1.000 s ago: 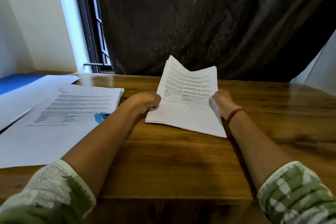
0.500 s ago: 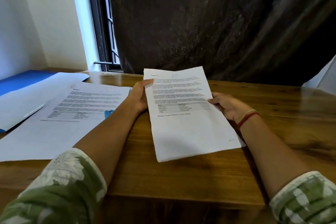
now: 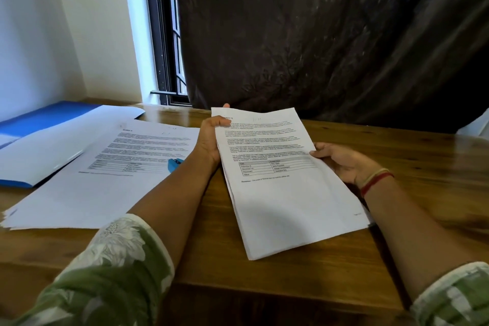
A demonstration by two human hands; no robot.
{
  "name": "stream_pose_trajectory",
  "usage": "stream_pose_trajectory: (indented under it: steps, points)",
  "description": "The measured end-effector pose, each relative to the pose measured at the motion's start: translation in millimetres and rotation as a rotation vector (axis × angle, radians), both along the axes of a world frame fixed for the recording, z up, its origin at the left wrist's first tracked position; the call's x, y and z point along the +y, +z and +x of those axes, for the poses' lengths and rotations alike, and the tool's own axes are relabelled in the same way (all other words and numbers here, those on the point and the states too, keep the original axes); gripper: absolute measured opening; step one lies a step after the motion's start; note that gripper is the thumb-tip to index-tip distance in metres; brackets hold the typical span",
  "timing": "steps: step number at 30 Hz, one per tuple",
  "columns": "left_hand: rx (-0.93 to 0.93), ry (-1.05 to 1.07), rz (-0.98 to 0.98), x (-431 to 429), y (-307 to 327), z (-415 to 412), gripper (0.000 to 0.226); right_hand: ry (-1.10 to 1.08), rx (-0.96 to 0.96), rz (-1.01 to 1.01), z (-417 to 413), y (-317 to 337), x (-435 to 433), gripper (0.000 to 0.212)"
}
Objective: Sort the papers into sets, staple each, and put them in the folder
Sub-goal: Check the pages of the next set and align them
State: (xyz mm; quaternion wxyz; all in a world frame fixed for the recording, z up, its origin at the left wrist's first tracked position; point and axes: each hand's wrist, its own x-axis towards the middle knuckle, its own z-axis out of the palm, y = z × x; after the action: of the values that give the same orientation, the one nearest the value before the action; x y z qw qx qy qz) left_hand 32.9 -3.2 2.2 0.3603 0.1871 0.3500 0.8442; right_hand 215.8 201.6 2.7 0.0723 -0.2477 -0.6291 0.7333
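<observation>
We hold one set of papers (image 3: 285, 193) just right of the stapler (image 3: 174, 164), left hand (image 3: 209, 140) gripping its upper left edge, right hand (image 3: 344, 164) pinching its right edge. We judge it gathered and not yet stapled; next, one hand must free itself for the stapler.

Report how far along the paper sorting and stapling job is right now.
Done: white sheets already lie on the open blue folder, though no staples can be made out. In hand: the left hand and right hand hold one set of papers over the table. Left: likely stapling that set with the blue stapler, then sorting the loose pile beside it and filing both.
</observation>
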Motion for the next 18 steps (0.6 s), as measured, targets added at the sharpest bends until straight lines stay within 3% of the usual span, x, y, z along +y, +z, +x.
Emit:
stream_pose_trajectory:
  steps: [6,10,18]
  points:
    - [0.03,0.018,0.004,2.9,-2.4,-0.4,0.053,0.023,-0.063,0.031,-1.8,1.3,-2.4,0.02]
    - [-0.046,0.063,-0.034,2.1,-2.2,1.0,0.036,0.009,-0.075,0.06,-2.9,0.7,-2.0,0.021]
    - [-0.036,0.159,-0.261,1.5,1.0,7.9,0.042,-0.007,-0.129,0.108,-2.3,1.5,-2.5,0.019]
